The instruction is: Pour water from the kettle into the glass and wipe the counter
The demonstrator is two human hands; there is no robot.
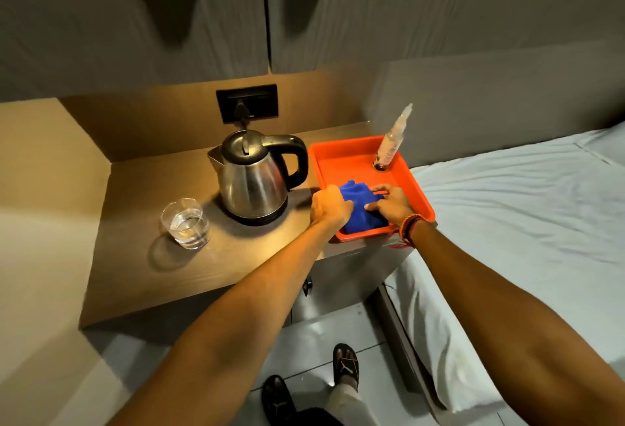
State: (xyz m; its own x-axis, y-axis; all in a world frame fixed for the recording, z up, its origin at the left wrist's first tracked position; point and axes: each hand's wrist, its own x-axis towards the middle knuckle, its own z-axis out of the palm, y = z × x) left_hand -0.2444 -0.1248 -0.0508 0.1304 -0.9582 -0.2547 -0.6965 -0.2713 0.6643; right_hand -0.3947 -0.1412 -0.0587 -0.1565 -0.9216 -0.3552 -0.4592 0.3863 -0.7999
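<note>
A steel kettle (252,178) with a black handle stands on its base at the middle of the wooden counter (142,256). Left of it and nearer to me is a glass (185,223) holding water. A blue cloth (360,209) lies in the near end of an orange tray (341,158) on the counter's right side. My left hand (329,205) grips the cloth's left edge. My right hand (390,204) rests on the cloth's right side with fingers bent over it; whether it grips or only presses is unclear.
A spray bottle (394,139) stands in the tray's far right corner. A black wall socket (247,102) with the kettle's plug sits behind the kettle. A bed with white sheets (524,222) lies right of the counter. Cabinet doors hang overhead.
</note>
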